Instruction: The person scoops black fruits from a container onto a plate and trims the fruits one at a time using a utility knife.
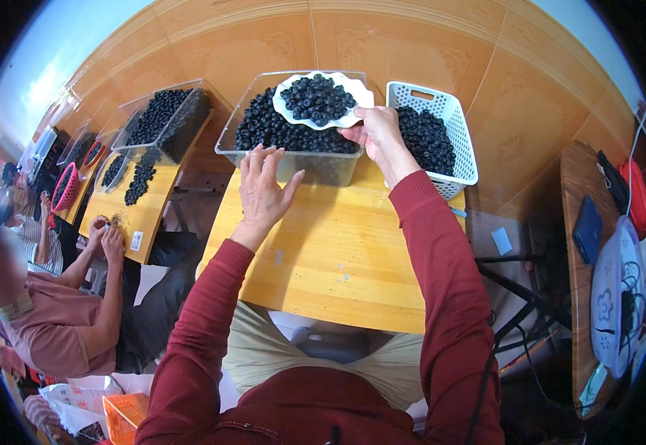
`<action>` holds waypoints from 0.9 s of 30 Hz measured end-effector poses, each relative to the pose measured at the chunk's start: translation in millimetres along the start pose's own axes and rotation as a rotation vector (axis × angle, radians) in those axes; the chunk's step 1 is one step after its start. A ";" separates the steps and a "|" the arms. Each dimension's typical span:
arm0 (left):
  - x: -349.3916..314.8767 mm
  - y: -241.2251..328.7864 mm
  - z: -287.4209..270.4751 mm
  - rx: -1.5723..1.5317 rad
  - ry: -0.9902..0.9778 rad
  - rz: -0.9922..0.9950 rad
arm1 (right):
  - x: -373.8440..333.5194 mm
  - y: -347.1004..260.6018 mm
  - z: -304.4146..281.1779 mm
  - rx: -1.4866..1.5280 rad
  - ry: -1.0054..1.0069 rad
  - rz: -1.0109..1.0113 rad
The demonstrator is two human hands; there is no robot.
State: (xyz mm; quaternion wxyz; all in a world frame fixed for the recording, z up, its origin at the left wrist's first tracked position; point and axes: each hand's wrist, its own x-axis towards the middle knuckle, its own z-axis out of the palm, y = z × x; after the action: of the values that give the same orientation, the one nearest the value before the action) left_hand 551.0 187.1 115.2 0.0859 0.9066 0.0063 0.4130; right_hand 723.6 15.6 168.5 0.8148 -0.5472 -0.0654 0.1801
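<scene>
Your right hand (378, 133) grips the near rim of a white scalloped dish (323, 100), thumb and fingers pinched on its edge. The dish is heaped with dark round berries (317, 96) and is held above a clear plastic tub (293, 126), which is itself filled with the same berries. The tub stands at the far edge of your wooden table (338, 252).

Your left hand (265, 193) holds nothing. Its fingers are spread and its palm faces down, just in front of the near wall of the tub (whether the fingertips touch that wall cannot be told).

Just to the right of the tub stands a white slotted basket (449, 126), also loaded with berries. Your right forearm, in a dark red sleeve, passes in front of its near left corner.

To your left, another person sits at a second wooden table (141, 211) with both hands (108, 237) close together at its near edge. That table carries a loose line of berries and more clear tubs (161, 119) of them. A pink basket (65, 189) lies farther left.

On your right, a round side table (578, 245) holds a dark flat case (588, 228)
</scene>
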 end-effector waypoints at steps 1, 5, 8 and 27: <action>-0.4 -0.6 0.2 0.002 0.002 -0.003 | -1.1 -0.1 -0.1 0.016 -0.016 0.005; -0.8 -1.0 -0.1 -0.004 0.000 -0.002 | -11.9 -3.3 -4.2 -0.028 -0.008 -0.016; -0.6 -1.2 -1.5 -0.006 -0.001 0.010 | -26.8 -7.1 -11.4 -0.063 -0.011 -0.008; -76.3 78.2 -54.1 -1.464 -0.282 -0.910 | -247.8 36.1 -108.9 0.043 0.022 0.115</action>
State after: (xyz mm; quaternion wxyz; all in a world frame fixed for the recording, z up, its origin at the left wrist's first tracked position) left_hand 455.5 111.9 105.6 0.8033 0.5758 0.0900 0.1228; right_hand 519.1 -157.2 115.1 0.8155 -0.5342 -0.0208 0.2218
